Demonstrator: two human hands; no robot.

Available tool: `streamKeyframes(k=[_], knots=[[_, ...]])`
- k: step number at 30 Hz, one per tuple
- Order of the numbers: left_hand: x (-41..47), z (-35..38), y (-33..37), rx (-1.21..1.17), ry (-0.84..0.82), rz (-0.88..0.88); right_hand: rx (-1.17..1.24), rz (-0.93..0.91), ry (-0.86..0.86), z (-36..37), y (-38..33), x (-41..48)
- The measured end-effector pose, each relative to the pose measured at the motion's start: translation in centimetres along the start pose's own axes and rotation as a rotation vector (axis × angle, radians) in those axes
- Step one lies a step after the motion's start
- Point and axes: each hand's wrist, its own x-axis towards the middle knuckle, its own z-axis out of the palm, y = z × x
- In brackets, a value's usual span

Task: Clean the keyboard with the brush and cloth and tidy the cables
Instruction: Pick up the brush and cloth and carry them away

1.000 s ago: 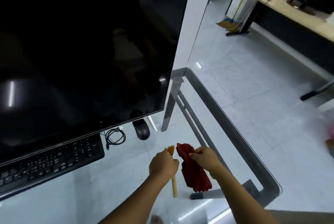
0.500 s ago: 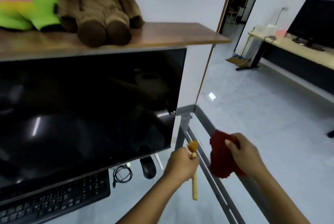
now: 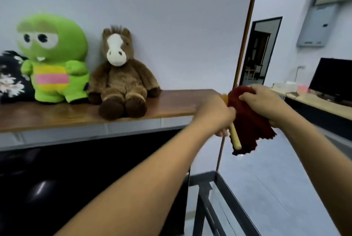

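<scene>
My left hand (image 3: pixel 215 115) has its fingers clamped round the brush (image 3: pixel 234 137) handle, up by the end of the shelf (image 3: pixel 76 114). My right hand (image 3: pixel 266 102) fingers bunch the red cloth (image 3: pixel 247 129), which touches the brush.

An office room: a large black monitor (image 3: pixel 76 178) under the left hand (image 3: pixel 213 115), a long pale wooden desk (image 3: pixel 318 104) beyond the right hand (image 3: pixel 266 102).

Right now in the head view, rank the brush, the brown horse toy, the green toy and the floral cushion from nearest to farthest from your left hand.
1. Brush: gripped in the left hand.
2. Brown horse toy: on the shelf, to the hand's left.
3. Green toy: further left on the shelf.
4. Floral cushion: at the far left edge.
</scene>
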Motion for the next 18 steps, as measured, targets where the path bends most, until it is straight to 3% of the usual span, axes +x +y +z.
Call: streamKeyframes(k=[10, 15, 18], knots=[[7.3, -12.7, -3.9, 0.292, 0.263, -0.179, 0.356, -0.08, -0.196, 4.1, -8.2, 8.6], [10.4, -14.4, -8.0, 0.395, 0.234, -0.343, 0.466, -0.099, -0.264, 8.8, -9.3, 12.4], [11.9, -13.8, -9.9, 0.452, 0.164, -0.391, 0.526, -0.021, -0.336, 12.1, -8.3, 14.2]])
